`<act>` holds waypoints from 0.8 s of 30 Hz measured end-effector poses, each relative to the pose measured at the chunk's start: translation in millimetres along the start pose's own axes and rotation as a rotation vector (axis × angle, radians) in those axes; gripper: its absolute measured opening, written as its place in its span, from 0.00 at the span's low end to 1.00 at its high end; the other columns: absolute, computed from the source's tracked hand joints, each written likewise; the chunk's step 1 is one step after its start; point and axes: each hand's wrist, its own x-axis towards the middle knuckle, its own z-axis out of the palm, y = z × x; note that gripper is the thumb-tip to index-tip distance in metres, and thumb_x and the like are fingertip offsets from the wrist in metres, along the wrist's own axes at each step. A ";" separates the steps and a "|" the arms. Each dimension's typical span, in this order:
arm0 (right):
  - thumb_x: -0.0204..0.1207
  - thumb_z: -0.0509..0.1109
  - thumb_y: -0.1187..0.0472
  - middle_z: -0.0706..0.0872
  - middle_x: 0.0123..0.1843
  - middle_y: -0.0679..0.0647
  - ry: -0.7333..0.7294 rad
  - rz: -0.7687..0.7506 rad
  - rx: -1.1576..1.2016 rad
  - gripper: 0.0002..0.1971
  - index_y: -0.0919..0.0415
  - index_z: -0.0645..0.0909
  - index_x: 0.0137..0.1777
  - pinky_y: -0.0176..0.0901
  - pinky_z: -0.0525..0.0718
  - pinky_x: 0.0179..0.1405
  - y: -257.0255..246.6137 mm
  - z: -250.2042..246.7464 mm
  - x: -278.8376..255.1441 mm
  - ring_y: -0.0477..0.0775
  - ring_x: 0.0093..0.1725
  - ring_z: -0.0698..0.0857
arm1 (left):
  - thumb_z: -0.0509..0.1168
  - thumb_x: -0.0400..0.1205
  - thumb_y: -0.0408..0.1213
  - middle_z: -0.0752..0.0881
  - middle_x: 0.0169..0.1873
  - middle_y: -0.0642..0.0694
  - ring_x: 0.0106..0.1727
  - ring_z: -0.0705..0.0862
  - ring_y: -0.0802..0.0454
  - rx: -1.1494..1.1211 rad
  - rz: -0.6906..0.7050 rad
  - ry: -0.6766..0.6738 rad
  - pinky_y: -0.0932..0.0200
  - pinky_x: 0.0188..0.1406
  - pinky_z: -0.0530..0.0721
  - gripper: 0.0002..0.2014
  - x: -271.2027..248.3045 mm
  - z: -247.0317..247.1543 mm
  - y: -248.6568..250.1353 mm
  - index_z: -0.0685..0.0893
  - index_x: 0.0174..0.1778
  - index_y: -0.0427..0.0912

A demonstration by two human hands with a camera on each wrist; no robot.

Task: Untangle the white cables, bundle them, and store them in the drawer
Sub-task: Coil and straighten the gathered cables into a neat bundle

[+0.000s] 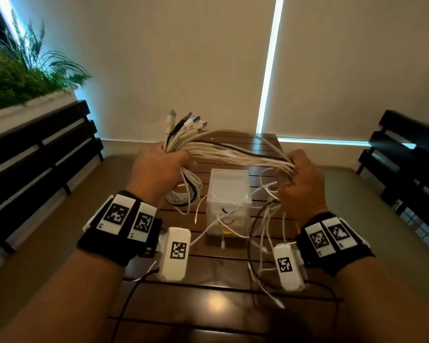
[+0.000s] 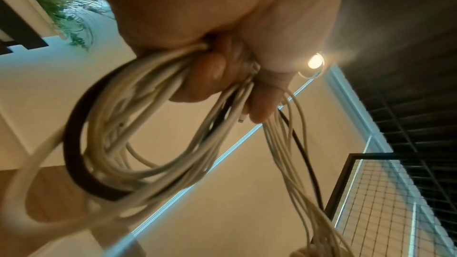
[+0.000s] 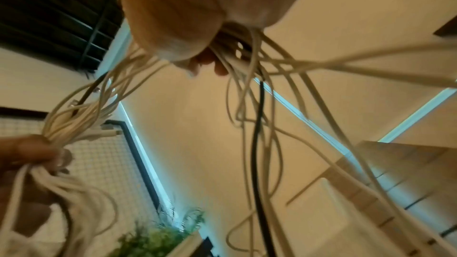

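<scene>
Both grips are closed on the white cables (image 1: 235, 151), held above the counter (image 1: 208, 305): left hand (image 1: 159, 167) clutches the plug ends, right hand (image 1: 301, 179) the trailing strands. The drawer unit (image 1: 229, 194) stands mid-counter.

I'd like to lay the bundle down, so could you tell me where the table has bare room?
Bare: the table's near edge, and the far strip behind the drawer unit. Crowded: loose cable ends around the unit's front and right.
</scene>
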 end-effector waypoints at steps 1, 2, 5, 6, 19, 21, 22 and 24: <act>0.76 0.71 0.65 0.76 0.31 0.43 0.052 -0.059 0.008 0.07 0.55 0.77 0.42 0.23 0.72 0.30 -3.2 -0.3 0.8 0.44 0.28 0.74 | 0.72 0.68 0.27 0.78 0.12 0.53 0.13 0.74 0.58 -0.014 0.015 0.027 0.63 0.20 0.70 0.12 2.1 -3.0 5.4 0.83 0.20 0.43; 0.76 0.72 0.63 0.76 0.30 0.43 0.013 -0.087 0.011 0.07 0.54 0.76 0.42 0.24 0.72 0.29 -7.5 -0.1 1.4 0.42 0.28 0.75 | 0.72 0.68 0.27 0.77 0.11 0.53 0.12 0.72 0.58 -0.034 0.034 0.060 0.62 0.20 0.70 0.12 4.9 -6.3 12.0 0.82 0.19 0.43; 0.72 0.76 0.55 0.84 0.33 0.51 -0.496 0.007 -0.044 0.08 0.55 0.79 0.41 0.41 0.80 0.36 -12.4 5.9 -3.6 0.51 0.33 0.83 | 0.74 0.68 0.28 0.75 0.08 0.54 0.10 0.71 0.60 0.068 0.114 0.085 0.63 0.15 0.71 0.15 10.5 -15.2 24.1 0.78 0.19 0.44; 0.70 0.78 0.54 0.86 0.35 0.52 -0.667 0.078 -0.057 0.09 0.55 0.81 0.41 0.45 0.83 0.40 -12.0 7.6 -7.1 0.50 0.36 0.85 | 0.74 0.69 0.29 0.76 0.08 0.55 0.10 0.72 0.61 0.151 0.128 0.071 0.65 0.15 0.73 0.16 9.2 -15.8 23.4 0.78 0.19 0.44; 0.60 0.79 0.47 0.79 0.61 0.55 -0.196 -0.320 -0.134 0.29 0.54 0.77 0.61 0.41 0.68 0.61 -15.0 71.4 -87.9 0.53 0.61 0.75 | 0.71 0.70 0.32 0.80 0.19 0.50 0.24 0.78 0.53 0.544 -0.032 -0.197 0.66 0.19 0.72 0.12 4.1 -7.2 -46.0 0.81 0.21 0.45; 0.67 0.75 0.57 0.84 0.48 0.54 -0.473 -0.424 -0.003 0.11 0.56 0.81 0.48 0.45 0.80 0.50 -17.2 89.7 -102.6 0.54 0.47 0.81 | 0.72 0.69 0.32 0.78 0.17 0.51 0.23 0.76 0.53 0.559 -0.051 -0.202 0.69 0.16 0.70 0.13 1.6 -9.2 -56.1 0.80 0.20 0.45; 0.69 0.73 0.59 0.85 0.44 0.53 -0.712 -0.394 0.010 0.06 0.57 0.82 0.45 0.48 0.84 0.44 -16.7 99.6 -110.6 0.54 0.43 0.83 | 0.72 0.69 0.32 0.78 0.17 0.52 0.22 0.76 0.54 0.558 -0.072 -0.210 0.67 0.18 0.71 0.13 0.8 -10.9 -61.0 0.81 0.19 0.45; 0.73 0.70 0.58 0.87 0.43 0.54 -1.118 -0.273 -0.082 0.05 0.57 0.84 0.46 0.50 0.85 0.44 -14.1 120.0 -124.4 0.57 0.43 0.85 | 0.73 0.70 0.32 0.79 0.17 0.51 0.22 0.77 0.54 0.556 -0.116 -0.228 0.64 0.22 0.71 0.13 -0.6 -15.4 -70.2 0.81 0.20 0.45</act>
